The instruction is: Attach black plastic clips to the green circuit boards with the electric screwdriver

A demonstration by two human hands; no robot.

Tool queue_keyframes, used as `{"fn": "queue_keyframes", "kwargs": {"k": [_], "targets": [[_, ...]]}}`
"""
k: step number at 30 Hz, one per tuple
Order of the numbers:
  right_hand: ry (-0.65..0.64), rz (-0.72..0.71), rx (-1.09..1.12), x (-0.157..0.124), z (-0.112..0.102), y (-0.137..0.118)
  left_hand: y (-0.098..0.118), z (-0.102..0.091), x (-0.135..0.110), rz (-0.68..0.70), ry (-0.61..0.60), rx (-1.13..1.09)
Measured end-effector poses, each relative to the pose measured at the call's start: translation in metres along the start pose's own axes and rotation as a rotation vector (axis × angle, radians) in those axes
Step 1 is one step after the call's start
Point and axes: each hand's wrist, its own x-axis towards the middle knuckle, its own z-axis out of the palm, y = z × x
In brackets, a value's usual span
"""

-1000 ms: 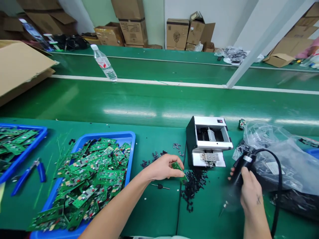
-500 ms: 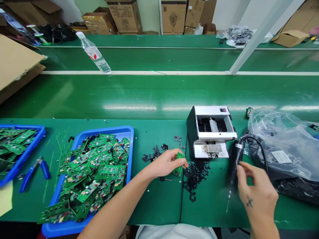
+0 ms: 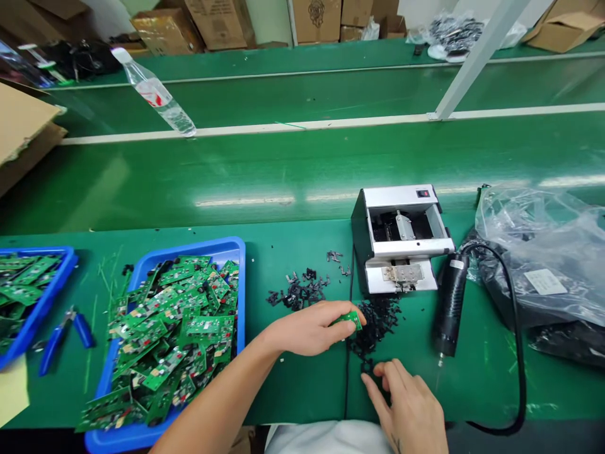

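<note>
My left hand is closed on a small green circuit board, pinched between thumb and fingers above a pile of small black plastic parts. At the near edge of that pile is my right hand, its thumb and forefinger curled around a small black plastic part; the other fingers are bent under. A black electric screwdriver stands tip down to the right, apart from both hands. Behind the pile sits a silver and black machine with a metal plate at its front.
At left, a blue tray is heaped with circuit boards, beside blue-handled cutters and another blue tray. More dark parts lie mid-table. A plastic bag and a looping cable are at right; a water bottle stands behind.
My right hand has let go of the screwdriver and moved left to the black parts. The board in my left hand has tilted flatter. The view has shifted slightly.
</note>
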Motion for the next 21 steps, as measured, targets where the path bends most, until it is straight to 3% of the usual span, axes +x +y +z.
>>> {"fn": "queue_keyframes", "kwargs": {"k": [8, 16, 21], "targets": [[0.009, -0.039, 0.117, 0.005, -0.006, 0.001, -0.003, 0.010, 0.003, 0.113, -0.111, 0.064], [0.024, -0.288, 0.392, 0.031, -0.034, 0.017, -0.012, 0.027, 0.011, 0.071, -0.186, -0.149], [-0.032, -0.175, 0.617, 0.036, -0.040, 0.016, -0.011, 0.024, 0.009, 0.126, -0.188, -0.108]]}}
